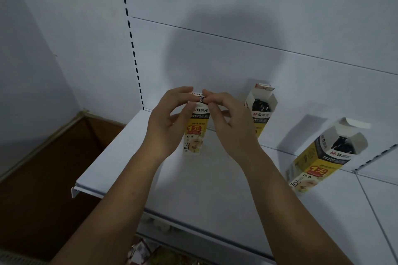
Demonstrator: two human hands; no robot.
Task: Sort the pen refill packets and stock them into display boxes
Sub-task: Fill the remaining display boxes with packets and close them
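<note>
Both hands, left (170,120) and right (228,118), pinch the top flap of a box (195,133) upright on the shelf (120,157); opening step, apparently; next, fold the flap back like the two open boxes (260,105).

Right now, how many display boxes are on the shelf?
3: the held box, pinched at its top by left hand and right hand; the middle box, open, behind the right hand; the far-right box, open.

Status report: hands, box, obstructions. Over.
Left hand and right hand pinch top flap of left display box, upright on shelf. Middle box, right box open, dark refills inside. Nothing blocking.
</note>
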